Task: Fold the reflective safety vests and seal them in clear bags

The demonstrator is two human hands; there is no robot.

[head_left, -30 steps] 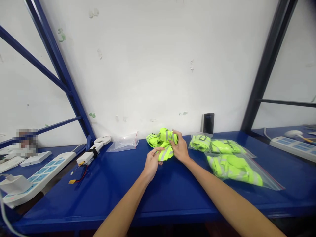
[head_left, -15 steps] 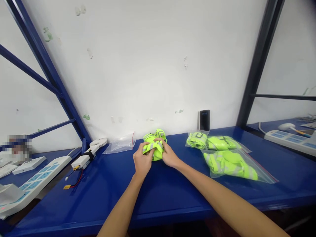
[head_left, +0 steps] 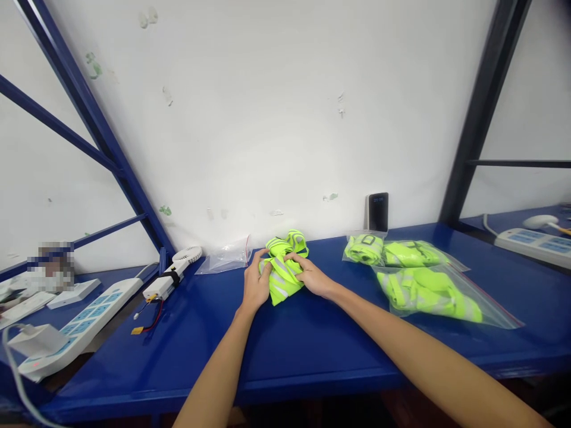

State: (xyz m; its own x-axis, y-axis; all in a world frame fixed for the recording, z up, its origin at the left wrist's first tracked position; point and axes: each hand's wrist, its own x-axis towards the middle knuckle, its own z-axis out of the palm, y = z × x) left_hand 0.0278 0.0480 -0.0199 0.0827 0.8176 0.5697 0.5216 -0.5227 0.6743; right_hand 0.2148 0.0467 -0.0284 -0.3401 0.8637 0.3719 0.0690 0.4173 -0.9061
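A neon yellow-green cloth item (head_left: 285,278) with grey reflective stripes lies bunched on the blue table (head_left: 312,339), near the wall. My left hand (head_left: 257,280) grips its left edge between thumb and fingers. On the other side, my right hand (head_left: 312,276) has its fingers closed on the upper right part of the cloth. Behind both hands, a rolled, striped portion (head_left: 297,242) rests against the rest of the bundle. A flat clear plastic bag (head_left: 225,257) with a red seal line lies left of my left hand.
Bagged yellow-green bundles (head_left: 428,294) lie on the right, before an upright black device (head_left: 378,212). At left are a white fan (head_left: 187,255), a white box with wires (head_left: 160,286) and a power strip (head_left: 91,321). Blue frame posts (head_left: 129,190) rise at left.
The front of the cloth has spread into a larger flap towards me. Both hands have shifted their hold, my right hand now further over the cloth's right side. The camera view has turned slightly left.
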